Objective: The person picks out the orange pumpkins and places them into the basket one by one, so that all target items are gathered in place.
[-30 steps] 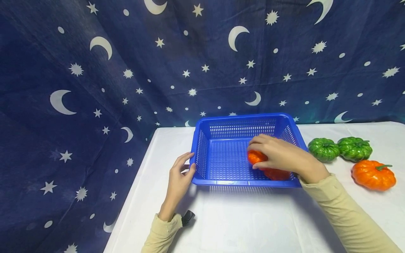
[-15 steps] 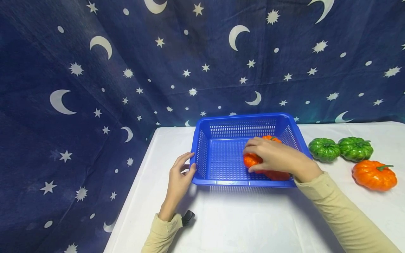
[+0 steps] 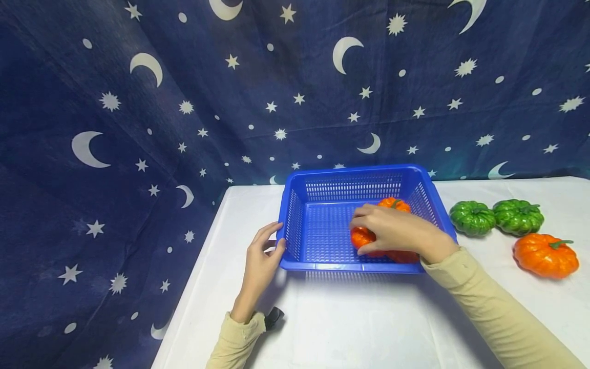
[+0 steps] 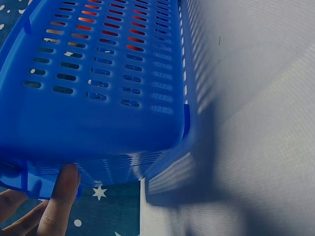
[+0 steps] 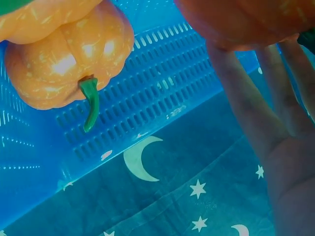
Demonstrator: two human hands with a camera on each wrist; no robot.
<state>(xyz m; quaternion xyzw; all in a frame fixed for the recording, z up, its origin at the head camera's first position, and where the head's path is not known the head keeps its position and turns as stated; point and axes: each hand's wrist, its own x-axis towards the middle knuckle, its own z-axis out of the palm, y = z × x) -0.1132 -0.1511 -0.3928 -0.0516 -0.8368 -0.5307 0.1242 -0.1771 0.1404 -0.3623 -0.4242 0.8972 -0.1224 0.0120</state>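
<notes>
My left hand (image 3: 260, 261) holds the left rim of a blue plastic basket (image 3: 341, 267); in the left wrist view its thumb (image 4: 61, 196) presses against the basket's edge. Inside the basket, my right hand (image 3: 398, 230) grips an orange-red pumpkin (image 3: 361, 238) from above, fingers at the far side and thumb at the near side. The palm hides part of this pumpkin. Behind the hand sits another orange pumpkin (image 3: 395, 204) with a green stem. A red-orange one (image 3: 403, 257) shows partly below the wrist, near the front wall.
Right of the basket on the white table (image 3: 359, 318) lie two green pumpkins (image 3: 471, 218), side by side, and an orange pumpkin (image 3: 545, 256) nearer the front. A dark blue cloth (image 3: 258, 87) with moons and stars hangs behind and to the left.
My right hand has moved left and slightly toward me inside the basket with the pumpkin, uncovering the orange pumpkin behind it. The left hand and basket stay in place.
</notes>
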